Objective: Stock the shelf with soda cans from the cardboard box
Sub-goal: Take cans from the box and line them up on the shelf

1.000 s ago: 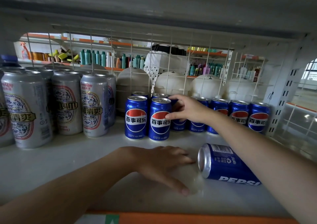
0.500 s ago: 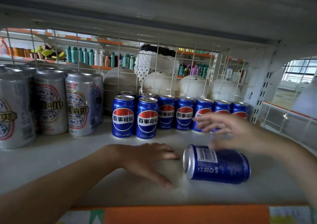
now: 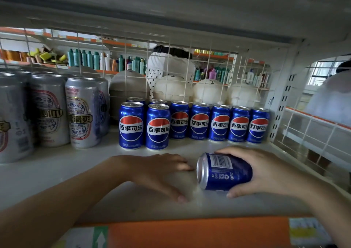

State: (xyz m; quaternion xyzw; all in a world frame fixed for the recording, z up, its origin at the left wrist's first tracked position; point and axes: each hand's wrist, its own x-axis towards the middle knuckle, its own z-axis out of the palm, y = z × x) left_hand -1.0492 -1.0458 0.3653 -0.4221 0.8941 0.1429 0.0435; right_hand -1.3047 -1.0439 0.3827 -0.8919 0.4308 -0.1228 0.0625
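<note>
A blue Pepsi can (image 3: 223, 171) lies on its side on the white shelf (image 3: 57, 173), its top facing left. My right hand (image 3: 266, 170) wraps around it from the right, fingers over the top and thumb under the near side. Just left of the can, my left hand (image 3: 159, 171) rests flat on the shelf, fingers spread and holding nothing. Behind them several upright blue Pepsi cans (image 3: 199, 123) stand in a row along the back, with two more (image 3: 144, 126) in front at the row's left end. The cardboard box is out of sight.
Tall silver beer cans (image 3: 79, 113) fill the left side of the shelf. A white wire grid (image 3: 214, 73) closes the back and the right side. The shelf above hangs low overhead. An orange price strip (image 3: 190, 230) runs along the front edge. Beyond the grid stands a person.
My right hand has drawn back from the standing row of cans and closed around the can lying on its side. The left hand has stayed flat on the shelf.
</note>
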